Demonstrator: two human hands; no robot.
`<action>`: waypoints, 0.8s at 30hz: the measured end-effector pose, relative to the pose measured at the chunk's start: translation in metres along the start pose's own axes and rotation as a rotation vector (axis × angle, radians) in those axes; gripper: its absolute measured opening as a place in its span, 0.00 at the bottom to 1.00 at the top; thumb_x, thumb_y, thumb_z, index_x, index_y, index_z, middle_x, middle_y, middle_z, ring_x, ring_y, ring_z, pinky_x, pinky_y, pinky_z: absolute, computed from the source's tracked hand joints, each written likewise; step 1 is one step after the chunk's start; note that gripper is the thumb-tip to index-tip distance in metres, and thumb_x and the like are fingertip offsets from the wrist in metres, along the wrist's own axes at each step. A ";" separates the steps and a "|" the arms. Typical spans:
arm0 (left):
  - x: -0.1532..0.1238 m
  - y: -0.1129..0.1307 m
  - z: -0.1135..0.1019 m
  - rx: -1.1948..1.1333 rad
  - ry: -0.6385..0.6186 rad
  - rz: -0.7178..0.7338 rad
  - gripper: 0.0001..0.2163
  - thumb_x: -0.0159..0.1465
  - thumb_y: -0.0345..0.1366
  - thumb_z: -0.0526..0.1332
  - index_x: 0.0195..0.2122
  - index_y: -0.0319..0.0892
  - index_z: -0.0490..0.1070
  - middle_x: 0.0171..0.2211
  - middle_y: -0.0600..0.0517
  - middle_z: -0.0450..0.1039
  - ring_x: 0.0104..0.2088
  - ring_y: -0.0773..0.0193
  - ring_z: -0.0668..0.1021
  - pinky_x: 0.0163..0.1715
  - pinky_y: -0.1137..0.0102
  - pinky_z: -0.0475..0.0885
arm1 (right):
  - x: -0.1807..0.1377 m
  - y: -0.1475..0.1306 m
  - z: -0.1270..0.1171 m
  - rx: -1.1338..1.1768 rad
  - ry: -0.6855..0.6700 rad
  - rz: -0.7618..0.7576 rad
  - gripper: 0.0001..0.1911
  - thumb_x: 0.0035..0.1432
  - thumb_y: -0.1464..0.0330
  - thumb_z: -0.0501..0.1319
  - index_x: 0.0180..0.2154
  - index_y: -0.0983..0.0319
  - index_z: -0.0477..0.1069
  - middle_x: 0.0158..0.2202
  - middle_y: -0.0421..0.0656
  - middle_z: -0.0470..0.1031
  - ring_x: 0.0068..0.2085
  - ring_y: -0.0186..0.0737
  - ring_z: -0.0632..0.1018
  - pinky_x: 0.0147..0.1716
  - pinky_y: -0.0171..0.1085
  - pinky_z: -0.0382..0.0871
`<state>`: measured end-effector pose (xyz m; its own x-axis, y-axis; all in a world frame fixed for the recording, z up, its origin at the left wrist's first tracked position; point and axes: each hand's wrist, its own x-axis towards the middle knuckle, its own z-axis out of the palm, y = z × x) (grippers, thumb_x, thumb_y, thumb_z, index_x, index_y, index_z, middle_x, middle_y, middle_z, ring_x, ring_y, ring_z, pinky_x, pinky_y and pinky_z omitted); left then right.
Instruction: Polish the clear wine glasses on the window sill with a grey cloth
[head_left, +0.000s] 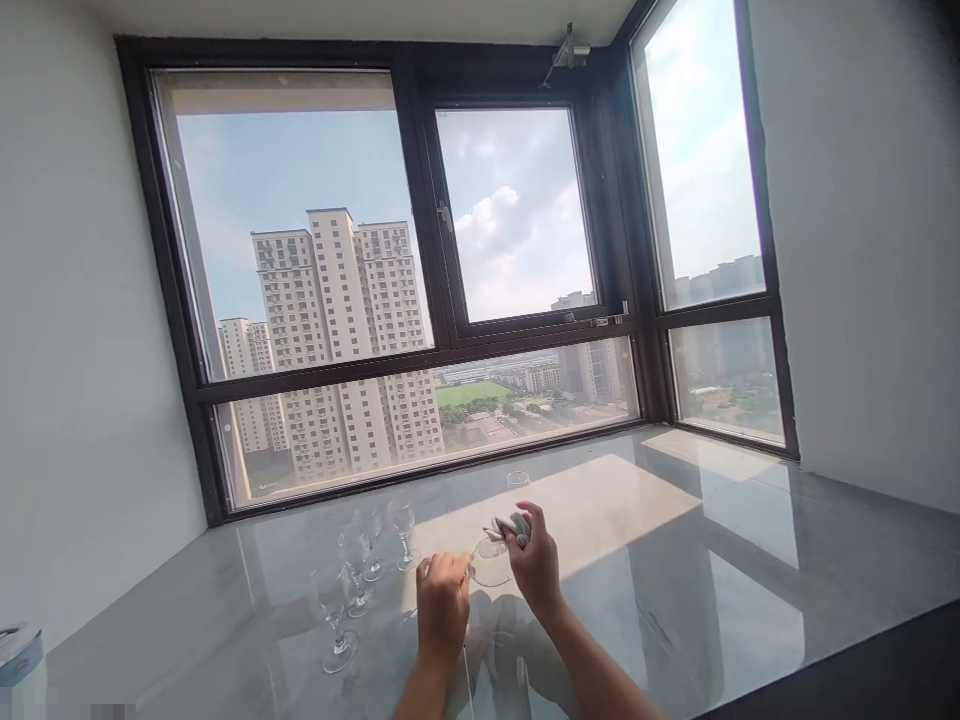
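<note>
My left hand (442, 602) is closed, its fingers pinched at the edge of a clear wine glass (491, 570). The glass is so transparent that I cannot make out which part the fingers grip. To its right, my right hand (538, 566) is closed around a bunched grey cloth (511, 527), held against the upper side of the glass. Left of my hands, several clear stemmed glasses stand upright in a slanting row, the nearest glass (340, 650) closest to me. One more clear glass (517, 482) stands just beyond my right hand.
A glossy grey marble-look sill (615, 610) spans the front, with strong reflections and a sunlit patch. Behind it are dark-framed windows (315, 380). A round container (19, 650) sits at the far left edge, partly blurred. White walls (862, 250) close both sides.
</note>
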<state>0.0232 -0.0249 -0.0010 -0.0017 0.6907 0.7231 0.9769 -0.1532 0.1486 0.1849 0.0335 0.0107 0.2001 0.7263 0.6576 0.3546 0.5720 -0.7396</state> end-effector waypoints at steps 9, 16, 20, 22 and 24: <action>-0.005 -0.017 0.011 -0.062 0.039 -0.207 0.15 0.66 0.33 0.53 0.45 0.43 0.78 0.37 0.46 0.80 0.41 0.55 0.79 0.45 0.63 0.67 | 0.002 -0.005 -0.002 0.292 -0.119 0.035 0.18 0.50 0.68 0.60 0.46 0.58 0.65 0.34 0.40 0.74 0.35 0.39 0.76 0.37 0.38 0.71; -0.005 -0.004 -0.006 0.043 0.046 -0.044 0.16 0.62 0.25 0.53 0.41 0.46 0.79 0.32 0.50 0.77 0.38 0.55 0.77 0.44 0.61 0.64 | 0.006 -0.008 -0.007 0.442 -0.138 0.159 0.21 0.48 0.67 0.62 0.46 0.61 0.66 0.28 0.36 0.71 0.29 0.36 0.72 0.31 0.38 0.69; -0.002 -0.002 -0.003 -0.062 0.012 -0.023 0.13 0.64 0.30 0.53 0.38 0.45 0.78 0.32 0.49 0.77 0.38 0.55 0.77 0.42 0.62 0.65 | 0.008 -0.006 -0.008 0.367 -0.113 0.127 0.22 0.47 0.67 0.63 0.46 0.60 0.67 0.26 0.35 0.70 0.29 0.38 0.74 0.32 0.38 0.70; -0.002 0.000 0.004 -0.201 -0.044 -0.054 0.12 0.66 0.35 0.52 0.34 0.44 0.75 0.30 0.49 0.76 0.35 0.57 0.77 0.38 0.65 0.67 | 0.014 -0.005 -0.015 0.349 0.042 0.162 0.23 0.50 0.63 0.63 0.48 0.60 0.66 0.28 0.37 0.71 0.30 0.39 0.75 0.32 0.39 0.71; -0.003 0.006 0.013 -0.362 -0.104 -0.110 0.15 0.68 0.41 0.50 0.30 0.44 0.72 0.26 0.50 0.74 0.30 0.60 0.77 0.33 0.68 0.67 | 0.022 -0.004 -0.024 0.305 0.310 0.236 0.24 0.53 0.60 0.64 0.50 0.60 0.65 0.33 0.41 0.72 0.33 0.42 0.76 0.35 0.41 0.71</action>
<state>0.0323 -0.0184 -0.0107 -0.0626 0.7818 0.6204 0.8337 -0.3007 0.4631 0.2101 0.0378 0.0317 0.5219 0.7281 0.4445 -0.0074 0.5249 -0.8511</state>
